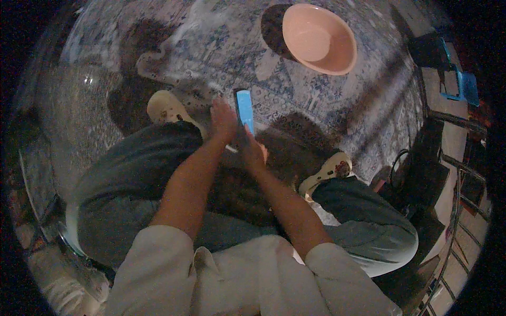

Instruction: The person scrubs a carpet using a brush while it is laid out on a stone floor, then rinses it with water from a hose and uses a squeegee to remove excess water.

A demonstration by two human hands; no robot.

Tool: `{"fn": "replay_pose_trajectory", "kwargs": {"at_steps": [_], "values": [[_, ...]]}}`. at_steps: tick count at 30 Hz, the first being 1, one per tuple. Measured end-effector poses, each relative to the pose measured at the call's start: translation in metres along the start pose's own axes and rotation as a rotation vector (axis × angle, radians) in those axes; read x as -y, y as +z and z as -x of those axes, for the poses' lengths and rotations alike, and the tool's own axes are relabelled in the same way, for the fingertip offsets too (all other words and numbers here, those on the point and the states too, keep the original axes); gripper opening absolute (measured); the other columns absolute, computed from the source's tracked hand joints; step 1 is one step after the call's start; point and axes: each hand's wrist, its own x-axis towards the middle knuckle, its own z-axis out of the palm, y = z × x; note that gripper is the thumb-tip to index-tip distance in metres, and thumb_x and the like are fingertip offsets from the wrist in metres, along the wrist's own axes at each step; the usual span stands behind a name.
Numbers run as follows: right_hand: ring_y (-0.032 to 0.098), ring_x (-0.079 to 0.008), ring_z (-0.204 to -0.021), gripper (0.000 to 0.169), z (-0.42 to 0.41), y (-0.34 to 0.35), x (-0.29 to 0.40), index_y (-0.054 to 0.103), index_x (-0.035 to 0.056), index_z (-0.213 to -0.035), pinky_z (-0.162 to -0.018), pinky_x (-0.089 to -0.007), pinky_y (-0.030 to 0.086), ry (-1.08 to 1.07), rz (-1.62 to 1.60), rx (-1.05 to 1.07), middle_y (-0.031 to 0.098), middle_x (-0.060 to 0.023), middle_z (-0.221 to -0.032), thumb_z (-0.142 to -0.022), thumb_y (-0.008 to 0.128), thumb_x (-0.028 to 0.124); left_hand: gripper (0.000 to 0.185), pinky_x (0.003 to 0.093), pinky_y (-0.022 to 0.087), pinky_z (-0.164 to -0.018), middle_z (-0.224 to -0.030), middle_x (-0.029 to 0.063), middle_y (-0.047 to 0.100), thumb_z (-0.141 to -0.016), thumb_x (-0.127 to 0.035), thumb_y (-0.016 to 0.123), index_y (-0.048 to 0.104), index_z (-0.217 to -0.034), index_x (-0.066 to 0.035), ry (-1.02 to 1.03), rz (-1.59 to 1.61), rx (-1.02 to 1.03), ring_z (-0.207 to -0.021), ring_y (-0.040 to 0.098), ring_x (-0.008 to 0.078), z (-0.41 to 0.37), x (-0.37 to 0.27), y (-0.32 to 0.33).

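Observation:
My right hand (254, 149) grips a blue scrubbing brush (245, 103) by its near end, with the brush lying along the wet patterned rug (300, 94). Its bristles are mostly hidden beneath the blue back. Just to the left, my left hand (223, 118) is flat and stretched out, blurred, close to the rug and holding nothing. Whitish foam (215, 86) lies on the rug ahead of that hand. A small pale thing (231, 149) shows between my wrists, too unclear to name.
A peach plastic basin (316, 43) stands on the rug at the far right. My feet, in cream clogs (166, 106), flank my hands. Along the right edge are a blue plastic object (466, 87) and a dark metal frame (458, 205). Shadows darken parts of the rug.

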Motion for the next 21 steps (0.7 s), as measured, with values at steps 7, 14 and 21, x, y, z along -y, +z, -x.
{"fn": "replay_pose_trajectory", "kwargs": {"at_steps": [7,14,21], "values": [[0.051,-0.0186,-0.053,0.070,-0.015,-0.041,-0.109,0.038,0.0233,-0.130,-0.052,-0.0331,0.044,0.255,-0.614,-0.494,0.058,-0.0101,-0.105,-0.068,0.044,-0.009,0.052,0.0442,0.025,-0.100,-0.139,0.0181,0.020,-0.085,-0.027,0.044,0.032,-0.128,0.000,0.024,0.155,0.140,-0.126,0.024,0.0330,0.004,0.014,-0.021],[0.057,-0.0301,-0.060,0.068,-0.059,0.033,-0.079,0.030,0.0296,-0.133,-0.057,-0.0433,0.044,0.036,0.229,-0.038,0.059,-0.0169,-0.074,-0.072,0.051,0.008,0.057,0.0421,0.026,-0.100,-0.139,0.0192,0.020,-0.085,-0.025,0.045,0.024,-0.132,-0.001,0.022,0.100,0.151,-0.125,0.026,0.0330,-0.002,0.001,-0.014],[0.055,-0.0216,-0.057,0.068,-0.039,-0.090,-0.137,0.029,0.0255,-0.135,-0.055,-0.0387,0.045,0.199,-0.287,-0.509,0.063,-0.0143,-0.086,-0.074,0.054,0.006,0.058,0.0391,0.029,-0.099,-0.136,0.0204,0.025,-0.083,-0.024,0.047,0.026,-0.131,0.001,-0.029,0.178,0.408,-0.124,0.028,0.0323,-0.012,-0.010,-0.081]]}}
